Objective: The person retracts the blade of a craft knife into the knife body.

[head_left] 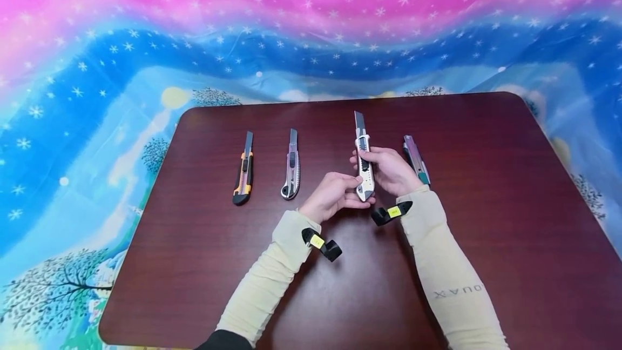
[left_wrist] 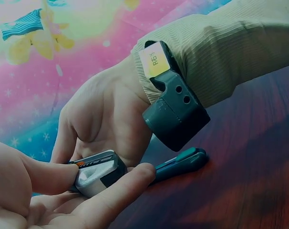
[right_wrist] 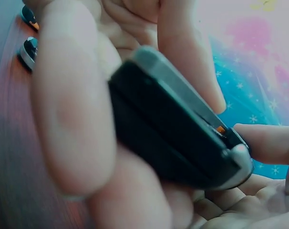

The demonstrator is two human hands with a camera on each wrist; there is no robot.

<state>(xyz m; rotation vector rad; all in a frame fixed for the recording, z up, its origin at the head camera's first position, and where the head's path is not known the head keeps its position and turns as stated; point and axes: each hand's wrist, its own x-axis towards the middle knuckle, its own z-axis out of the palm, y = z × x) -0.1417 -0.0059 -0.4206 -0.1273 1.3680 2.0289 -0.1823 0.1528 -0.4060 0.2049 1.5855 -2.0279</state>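
Both hands hold a silver box cutter above the dark table, its blade out and pointing to the far edge. My left hand pinches its lower end between thumb and fingers. Higher up the handle, my right hand grips it with the thumb across the front near the black slider. In the left wrist view the butt end of the box cutter lies between the left thumb and fingers. The right wrist view shows its dark underside close up, with left fingers in front.
To the left lie a yellow-and-black box cutter and a silver box cutter, blades out. A green-ended box cutter lies partly behind the right hand. Beyond the brown table hangs a pink-and-blue cloth.
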